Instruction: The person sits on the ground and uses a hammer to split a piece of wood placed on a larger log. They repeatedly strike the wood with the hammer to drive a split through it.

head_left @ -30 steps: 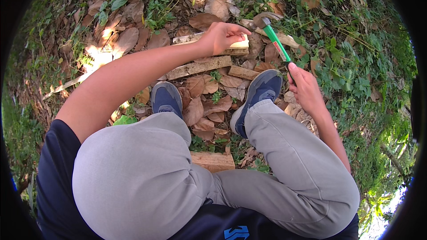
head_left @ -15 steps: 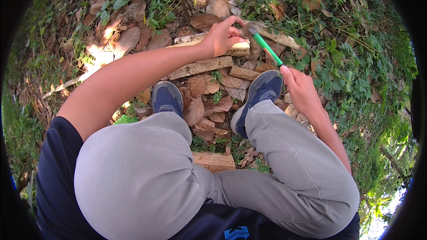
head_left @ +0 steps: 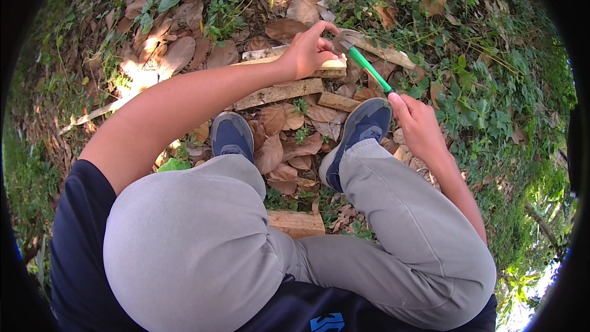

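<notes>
So the right hand point(head_left: 416, 123) is closed round the dark grip of a green-handled hammer point(head_left: 364, 63), with the head angled in just past the right end of a pale wood piece point(head_left: 334, 64) sitting over the leafy ground point(head_left: 268, 154). The left hand point(head_left: 303, 54) is half curled over that same end, index finger arched up and thumb apart from it. The hammer head is right by those fingertips, and honestly I can't tell if they're pinching something small or touching the head.

My read is it's a lining-up tap. If so, start with little wrist taps, and get those left fingers clear before swinging any harder, 'cause right now they're basically in the strike zone. Holding the handle way back is good for power, but choking up a bit would give better aim here.

I'd also check that the wood sits solid; loose leaves make a bouncy base. Watch the right shoe point(head_left: 372, 117) too, it's right up against a short offcut point(head_left: 338, 101).
</notes>
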A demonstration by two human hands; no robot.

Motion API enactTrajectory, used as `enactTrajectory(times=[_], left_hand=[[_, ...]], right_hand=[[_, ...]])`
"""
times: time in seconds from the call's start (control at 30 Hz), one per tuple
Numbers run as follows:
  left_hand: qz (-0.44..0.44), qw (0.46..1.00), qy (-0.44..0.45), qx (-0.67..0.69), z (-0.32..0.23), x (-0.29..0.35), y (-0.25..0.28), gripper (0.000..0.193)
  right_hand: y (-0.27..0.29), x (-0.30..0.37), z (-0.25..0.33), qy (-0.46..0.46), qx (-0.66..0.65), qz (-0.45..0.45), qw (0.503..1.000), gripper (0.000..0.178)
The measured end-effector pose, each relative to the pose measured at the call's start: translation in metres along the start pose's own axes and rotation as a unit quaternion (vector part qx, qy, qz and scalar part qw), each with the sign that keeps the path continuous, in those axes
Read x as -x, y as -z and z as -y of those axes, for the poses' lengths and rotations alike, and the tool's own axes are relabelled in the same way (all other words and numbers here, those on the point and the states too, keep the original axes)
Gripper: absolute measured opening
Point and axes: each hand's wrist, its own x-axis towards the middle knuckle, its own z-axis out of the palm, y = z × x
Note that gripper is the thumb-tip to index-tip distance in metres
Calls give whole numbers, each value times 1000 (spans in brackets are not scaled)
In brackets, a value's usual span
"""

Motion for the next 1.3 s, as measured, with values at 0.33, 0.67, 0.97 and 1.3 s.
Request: enactTrajectory(times=[0.33,0.67,0.97,1.3], left_hand=[[-45,969,-122,-211,12,16,15,57],[-32,953,-105,-283,33,36,24,43],[-29,958,-107,-265,32,35,22,43],[-30,953,-119,-276,30,35,22,44]], right_hand=[[11,5,9,-35,-173,-10,984,56],[7,3,-1,3,-87,-24,996,54],[4,-2,9,10,-82,-20,996,58],[11,-3,22,3,-142,-62,988,61]])
